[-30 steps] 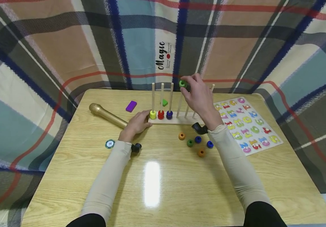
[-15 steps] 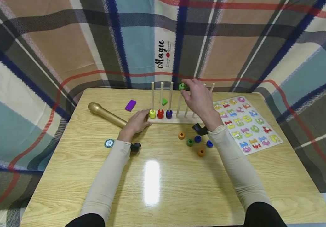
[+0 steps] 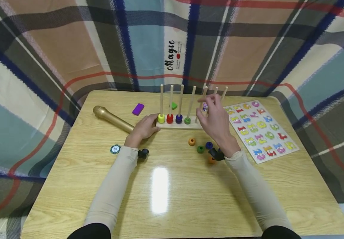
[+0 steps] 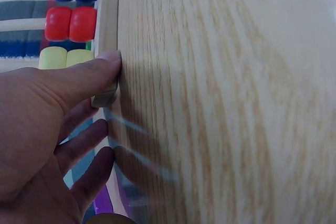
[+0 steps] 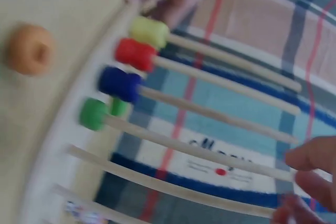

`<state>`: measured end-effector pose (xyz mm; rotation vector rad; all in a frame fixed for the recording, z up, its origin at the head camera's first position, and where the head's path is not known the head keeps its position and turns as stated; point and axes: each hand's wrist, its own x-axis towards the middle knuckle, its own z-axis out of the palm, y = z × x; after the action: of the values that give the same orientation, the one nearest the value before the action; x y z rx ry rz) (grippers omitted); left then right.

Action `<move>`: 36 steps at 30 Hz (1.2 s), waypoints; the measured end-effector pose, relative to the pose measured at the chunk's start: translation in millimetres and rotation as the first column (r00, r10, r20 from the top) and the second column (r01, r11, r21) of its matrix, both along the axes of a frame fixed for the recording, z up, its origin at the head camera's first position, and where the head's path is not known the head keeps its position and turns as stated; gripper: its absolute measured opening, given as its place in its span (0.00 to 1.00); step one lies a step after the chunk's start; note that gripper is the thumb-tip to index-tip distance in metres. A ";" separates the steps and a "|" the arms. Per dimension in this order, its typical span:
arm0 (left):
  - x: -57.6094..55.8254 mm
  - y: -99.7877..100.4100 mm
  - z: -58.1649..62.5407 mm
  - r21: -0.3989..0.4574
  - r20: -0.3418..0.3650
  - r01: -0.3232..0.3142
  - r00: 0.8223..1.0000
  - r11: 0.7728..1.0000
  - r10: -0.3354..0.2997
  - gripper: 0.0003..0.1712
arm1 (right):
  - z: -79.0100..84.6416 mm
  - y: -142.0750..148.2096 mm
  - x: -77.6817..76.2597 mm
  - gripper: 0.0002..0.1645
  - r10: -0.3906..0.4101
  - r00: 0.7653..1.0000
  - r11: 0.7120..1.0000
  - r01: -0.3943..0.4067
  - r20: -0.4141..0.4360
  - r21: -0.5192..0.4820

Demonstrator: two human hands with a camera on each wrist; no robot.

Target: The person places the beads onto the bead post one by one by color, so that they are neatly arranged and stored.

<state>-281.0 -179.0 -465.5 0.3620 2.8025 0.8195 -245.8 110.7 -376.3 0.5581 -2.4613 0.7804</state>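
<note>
A wooden peg rack [image 3: 174, 125] with several upright pegs stands near the table's far edge. My left hand [image 3: 144, 128] grips its left end, thumb [image 4: 100, 69] on the front of the base and fingers behind. Yellow beads [image 3: 161, 118], red beads [image 3: 170, 119] and dark blue beads [image 3: 179, 119] sit in pairs on the first three pegs. One green bead [image 3: 187, 120] lies at the bottom of the fourth. My right hand [image 3: 216, 122] is empty, its fingers loosely bent beside the right-hand pegs. In the right wrist view its fingertips [image 5: 310, 156] are close to the peg tops.
Loose beads lie in front: orange [image 3: 191, 141], green [image 3: 200, 149], blue [image 3: 209, 145], others partly hidden by the right wrist camera. A gold-coloured rod [image 3: 113, 119], poker chip [image 3: 115, 149] and purple block [image 3: 138, 109] are left. Behind is a green piece [image 3: 174, 106]; right, a number puzzle board [image 3: 261, 132].
The green bead has gone from my right fingers down the fourth peg to the base. My right hand has let go and moved right and lower. The left hand keeps its hold.
</note>
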 end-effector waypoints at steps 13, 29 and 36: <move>-3.3 -2.6 0.5 -0.006 -0.010 0.005 1.000 1.000 -0.005 0.43 | -68.1 25.3 61.5 0.17 -0.100 0.893 0.904 -0.102 0.438 0.415; -1.2 -0.9 -0.6 0.018 -0.008 0.008 1.000 1.000 -0.008 0.42 | -14.5 20.2 36.2 0.16 0.031 0.959 0.964 -0.103 0.280 0.246; -1.5 1.2 -0.3 0.017 0.001 0.010 1.000 1.000 -0.010 0.42 | 31.8 8.6 -5.2 0.19 0.036 0.997 0.998 -0.039 0.070 0.048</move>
<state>-282.5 -177.8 -465.8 0.3772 2.7920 0.8420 -251.0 119.2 -344.6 0.6069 -2.5461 0.7671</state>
